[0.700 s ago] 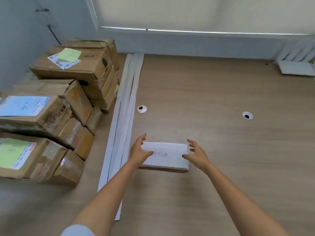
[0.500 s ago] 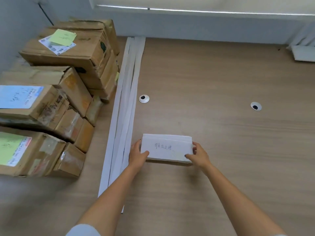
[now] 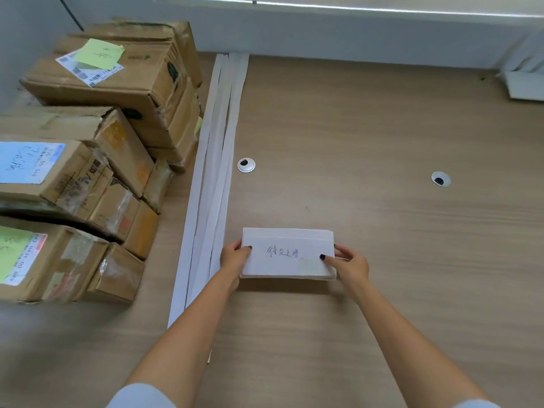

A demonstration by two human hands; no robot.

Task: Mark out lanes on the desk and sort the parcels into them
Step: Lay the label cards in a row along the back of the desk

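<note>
Both hands have closed in on the white card [image 3: 288, 253] since the earlier frames, when they hovered spread at its ends; now the left hand [image 3: 234, 260] pinches its left edge, thumb on the face and fingers behind, and the right hand [image 3: 350, 265] pinches its right edge the same way. Handwritten characters run across the card's face, and it is held tilted toward the camera, its lower edge close to the tabletop [image 3: 382, 136]. Just left of it, long white strips [image 3: 219, 160] lie bundled, running from the tabletop's far edge toward the near edge. Beyond the strips, cardboard parcels [image 3: 112, 83] sit stacked along the left edge, several bearing green or blue labels. Two round cable grommets [image 3: 246, 165] sit mid-tabletop, well apart.
</note>
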